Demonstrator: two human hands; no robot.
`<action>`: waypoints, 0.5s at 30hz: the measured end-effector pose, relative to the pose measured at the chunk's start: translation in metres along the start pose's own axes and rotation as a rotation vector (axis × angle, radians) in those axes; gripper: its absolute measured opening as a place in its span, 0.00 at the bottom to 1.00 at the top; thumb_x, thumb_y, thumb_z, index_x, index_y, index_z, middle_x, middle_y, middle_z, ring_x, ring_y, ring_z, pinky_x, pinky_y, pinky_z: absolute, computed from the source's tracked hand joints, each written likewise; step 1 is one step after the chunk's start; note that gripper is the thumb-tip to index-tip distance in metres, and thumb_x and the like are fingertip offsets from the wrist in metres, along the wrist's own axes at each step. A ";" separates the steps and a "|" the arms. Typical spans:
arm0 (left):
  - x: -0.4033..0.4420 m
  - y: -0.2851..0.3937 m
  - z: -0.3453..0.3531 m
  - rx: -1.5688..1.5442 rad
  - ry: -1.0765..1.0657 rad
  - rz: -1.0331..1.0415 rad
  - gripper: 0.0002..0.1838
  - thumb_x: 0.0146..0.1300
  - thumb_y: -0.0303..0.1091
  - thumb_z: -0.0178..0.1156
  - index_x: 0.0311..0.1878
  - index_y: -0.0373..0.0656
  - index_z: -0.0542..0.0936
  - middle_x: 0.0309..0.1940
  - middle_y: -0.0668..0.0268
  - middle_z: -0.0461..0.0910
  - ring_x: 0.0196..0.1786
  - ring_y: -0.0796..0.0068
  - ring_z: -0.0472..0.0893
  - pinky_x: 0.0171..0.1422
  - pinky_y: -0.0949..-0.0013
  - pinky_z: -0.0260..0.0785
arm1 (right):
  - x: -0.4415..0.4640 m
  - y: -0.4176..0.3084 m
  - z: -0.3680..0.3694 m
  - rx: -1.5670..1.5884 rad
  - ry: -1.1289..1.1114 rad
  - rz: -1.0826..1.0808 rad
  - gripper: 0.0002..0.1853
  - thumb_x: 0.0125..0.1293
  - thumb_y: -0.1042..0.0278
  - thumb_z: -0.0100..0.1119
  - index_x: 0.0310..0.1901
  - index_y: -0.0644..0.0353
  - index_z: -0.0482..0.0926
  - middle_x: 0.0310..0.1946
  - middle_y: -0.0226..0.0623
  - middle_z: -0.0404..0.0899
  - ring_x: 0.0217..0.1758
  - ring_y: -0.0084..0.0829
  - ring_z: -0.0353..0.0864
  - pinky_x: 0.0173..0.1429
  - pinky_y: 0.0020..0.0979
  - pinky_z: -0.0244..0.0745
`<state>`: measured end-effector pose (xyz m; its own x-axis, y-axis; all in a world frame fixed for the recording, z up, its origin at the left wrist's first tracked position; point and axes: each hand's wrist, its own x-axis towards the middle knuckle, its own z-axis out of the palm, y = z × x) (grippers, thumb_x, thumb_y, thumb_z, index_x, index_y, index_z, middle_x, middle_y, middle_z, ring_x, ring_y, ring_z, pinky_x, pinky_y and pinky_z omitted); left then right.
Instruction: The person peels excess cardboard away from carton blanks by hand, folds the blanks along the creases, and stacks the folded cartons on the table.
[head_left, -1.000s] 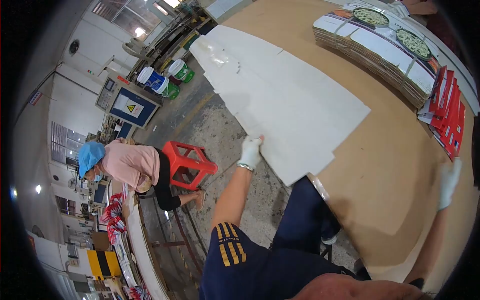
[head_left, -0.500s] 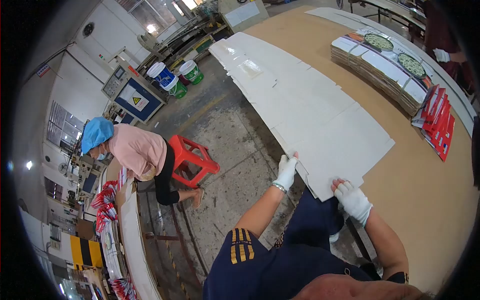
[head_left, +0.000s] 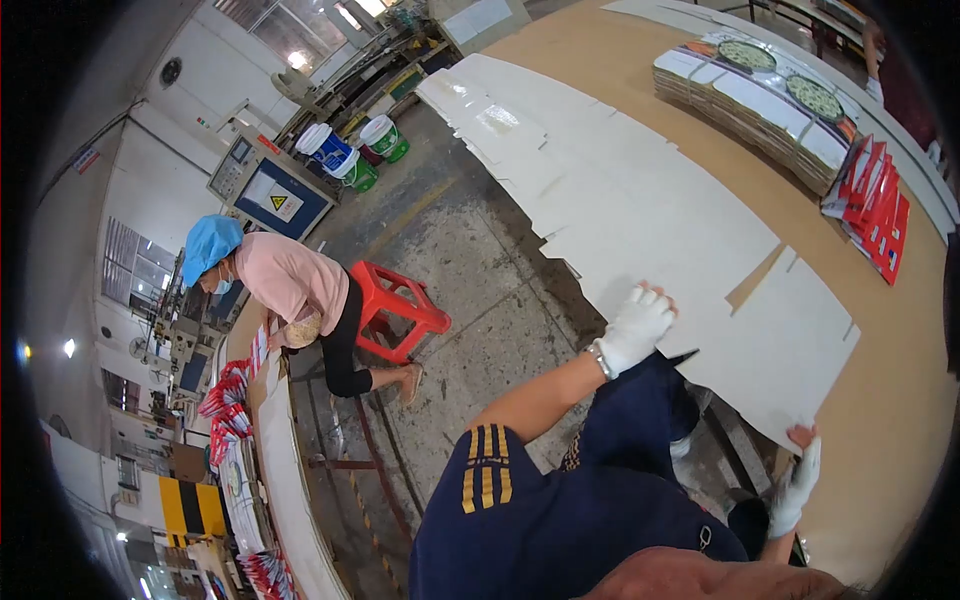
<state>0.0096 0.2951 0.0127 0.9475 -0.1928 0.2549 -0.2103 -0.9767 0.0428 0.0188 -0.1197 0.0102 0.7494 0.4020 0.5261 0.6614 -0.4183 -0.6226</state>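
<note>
White cardboard sheets (head_left: 640,220) with notched edges lie overlapping along the brown tabletop. My left hand (head_left: 637,325), in a white glove with bare fingertips, rests over their near edge with its fingers curled; whatever is under them is hidden. Beside it a small dark pointed shape shows at the edge, too unclear to name. My right hand (head_left: 793,488), gloved too, pinches the near right corner of a cardboard sheet (head_left: 770,350), its thumb on top and the other fingers mostly hidden. A slit of brown shows between this sheet and those to its left.
A strapped stack of printed cartons (head_left: 750,110) and red packets (head_left: 870,210) lie on the table's far side. Leftward, a person in a blue cap (head_left: 290,285) bends over another table near a red stool (head_left: 400,310). Paint buckets (head_left: 340,155) stand by a machine cabinet (head_left: 270,185).
My right hand has moved right and toward me with the sheet's corner, and the sheet has swung right. My left hand has shifted from the sheet's left edge to the right, fingers curled.
</note>
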 end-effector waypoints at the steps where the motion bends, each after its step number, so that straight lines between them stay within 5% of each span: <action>1: 0.008 0.010 -0.003 -0.081 -0.117 0.059 0.19 0.57 0.30 0.58 0.54 0.44 0.78 0.57 0.62 0.77 0.69 0.55 0.70 0.76 0.49 0.57 | -0.025 0.001 -0.012 0.027 0.036 0.104 0.20 0.57 0.91 0.44 0.50 0.70 0.77 0.47 0.47 0.82 0.58 0.47 0.79 0.78 0.51 0.60; 3: 0.020 0.026 0.009 -0.271 -0.161 0.223 0.16 0.57 0.31 0.59 0.50 0.46 0.80 0.55 0.63 0.77 0.65 0.58 0.73 0.72 0.53 0.61 | -0.068 -0.006 -0.036 0.111 0.128 0.437 0.18 0.67 0.87 0.46 0.57 0.71 0.73 0.53 0.46 0.80 0.61 0.42 0.77 0.76 0.47 0.61; 4: 0.023 0.034 0.020 -0.376 -0.084 0.319 0.15 0.56 0.32 0.60 0.48 0.47 0.81 0.54 0.64 0.78 0.62 0.59 0.74 0.69 0.55 0.63 | -0.088 0.003 -0.059 -0.111 0.004 0.252 0.17 0.71 0.83 0.46 0.60 0.70 0.71 0.57 0.46 0.77 0.64 0.42 0.75 0.74 0.45 0.62; 5: 0.027 0.045 0.023 -0.470 -0.018 0.394 0.13 0.55 0.33 0.62 0.45 0.48 0.82 0.52 0.64 0.78 0.60 0.60 0.74 0.67 0.56 0.64 | -0.120 0.015 -0.057 0.135 0.265 0.404 0.18 0.69 0.83 0.47 0.59 0.70 0.74 0.58 0.46 0.76 0.66 0.44 0.73 0.74 0.45 0.62; 6: 0.031 0.057 0.019 -0.556 0.052 0.459 0.12 0.53 0.34 0.64 0.42 0.48 0.83 0.51 0.65 0.78 0.58 0.60 0.75 0.65 0.56 0.65 | -0.163 0.045 -0.066 -0.138 0.295 0.400 0.18 0.68 0.83 0.46 0.58 0.69 0.76 0.58 0.48 0.76 0.66 0.45 0.72 0.74 0.45 0.64; 8: 0.038 0.079 0.003 -0.582 -0.010 0.442 0.11 0.51 0.36 0.67 0.39 0.48 0.84 0.48 0.66 0.78 0.56 0.60 0.75 0.63 0.55 0.66 | -0.157 0.018 -0.082 -0.290 0.220 0.266 0.17 0.72 0.76 0.50 0.60 0.67 0.75 0.59 0.48 0.76 0.64 0.46 0.73 0.70 0.46 0.69; 11: 0.054 0.096 0.018 -0.663 -0.204 0.057 0.10 0.51 0.38 0.67 0.36 0.47 0.83 0.48 0.67 0.78 0.56 0.60 0.74 0.62 0.54 0.66 | -0.155 0.016 -0.086 -0.383 0.166 0.395 0.18 0.72 0.74 0.52 0.62 0.67 0.74 0.57 0.47 0.77 0.61 0.43 0.74 0.67 0.44 0.71; 14: 0.055 0.126 0.050 -0.476 0.161 0.060 0.08 0.51 0.37 0.65 0.33 0.46 0.82 0.46 0.67 0.78 0.55 0.60 0.74 0.62 0.55 0.66 | -0.154 0.022 -0.086 -0.424 0.152 0.537 0.20 0.72 0.72 0.54 0.63 0.68 0.73 0.55 0.46 0.78 0.58 0.40 0.75 0.65 0.42 0.72; 15: 0.054 0.131 0.051 -0.274 0.255 0.271 0.07 0.49 0.34 0.64 0.32 0.45 0.81 0.44 0.66 0.78 0.55 0.59 0.74 0.61 0.56 0.67 | -0.153 0.025 -0.086 -0.439 0.150 0.584 0.20 0.72 0.71 0.55 0.63 0.68 0.73 0.54 0.45 0.78 0.57 0.39 0.76 0.64 0.41 0.72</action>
<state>0.0457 0.1520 -0.0168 0.7673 -0.3749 0.5203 -0.5309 -0.8265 0.1873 -0.0769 -0.2620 -0.0356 0.9577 -0.0875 0.2740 0.0825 -0.8289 -0.5532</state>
